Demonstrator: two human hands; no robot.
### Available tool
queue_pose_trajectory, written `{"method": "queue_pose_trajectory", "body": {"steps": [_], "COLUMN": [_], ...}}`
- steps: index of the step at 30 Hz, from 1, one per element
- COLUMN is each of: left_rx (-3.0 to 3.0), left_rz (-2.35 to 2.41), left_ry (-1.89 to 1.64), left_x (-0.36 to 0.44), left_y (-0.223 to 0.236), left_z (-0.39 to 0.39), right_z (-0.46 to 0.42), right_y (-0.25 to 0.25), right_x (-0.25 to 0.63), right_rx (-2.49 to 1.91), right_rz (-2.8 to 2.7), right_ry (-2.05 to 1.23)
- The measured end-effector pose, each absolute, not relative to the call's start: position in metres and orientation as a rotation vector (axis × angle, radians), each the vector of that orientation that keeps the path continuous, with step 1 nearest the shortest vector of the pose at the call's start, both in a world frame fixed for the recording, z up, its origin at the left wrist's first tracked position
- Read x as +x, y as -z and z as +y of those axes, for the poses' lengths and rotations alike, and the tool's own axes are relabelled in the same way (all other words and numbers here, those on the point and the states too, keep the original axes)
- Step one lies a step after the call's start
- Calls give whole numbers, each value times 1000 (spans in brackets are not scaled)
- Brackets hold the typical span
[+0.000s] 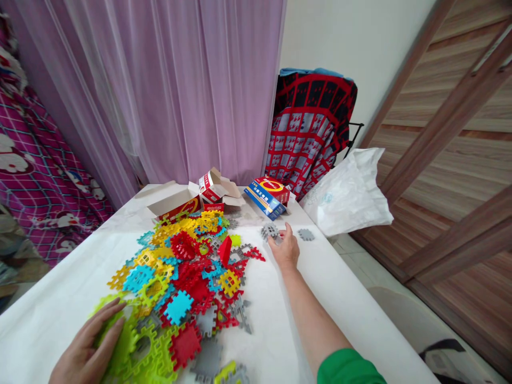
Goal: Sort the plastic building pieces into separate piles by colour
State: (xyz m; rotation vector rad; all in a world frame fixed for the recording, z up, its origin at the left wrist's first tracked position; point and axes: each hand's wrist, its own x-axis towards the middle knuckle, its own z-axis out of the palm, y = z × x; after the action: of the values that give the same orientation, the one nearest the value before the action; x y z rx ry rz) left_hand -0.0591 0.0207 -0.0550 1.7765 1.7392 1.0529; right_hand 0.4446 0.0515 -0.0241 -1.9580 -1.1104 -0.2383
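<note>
My right hand (286, 250) reaches over the right part of the table and pinches a grey interlocking building piece (269, 231) with notched edges. Just to its right another grey piece (306, 234) lies flat on its own. At the near left, my left hand (90, 341) rests with fingers stretched over lime-green pieces (138, 349) and appears to grip none of them. Between the hands spreads a heap of notched plastic pieces, among them red ones (194, 285), a blue square (178, 308) and a yellow window piece (229, 282).
At the back of the white table (276, 320) stand an opened red-and-white carton (214, 186), a shallow open box (176, 205) and a blue-and-red box (267, 196). A white plastic bag (348, 192) sits at the right edge. Purple curtains (192, 96) hang behind.
</note>
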Motion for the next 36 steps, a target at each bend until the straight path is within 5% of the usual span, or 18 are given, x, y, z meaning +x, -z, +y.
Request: {"method": "queue_pose_trajectory", "body": {"steps": [36], "left_rx": [1667], "left_rz": [1782], "left_ry": [-1080], "left_x": [-42], "left_y": [27], "left_z": [13], "right_z": [52], "right_y": [26], "right_x": [446], "right_rx": [-1943], "right_rz": [-986], "right_ry": [149]}}
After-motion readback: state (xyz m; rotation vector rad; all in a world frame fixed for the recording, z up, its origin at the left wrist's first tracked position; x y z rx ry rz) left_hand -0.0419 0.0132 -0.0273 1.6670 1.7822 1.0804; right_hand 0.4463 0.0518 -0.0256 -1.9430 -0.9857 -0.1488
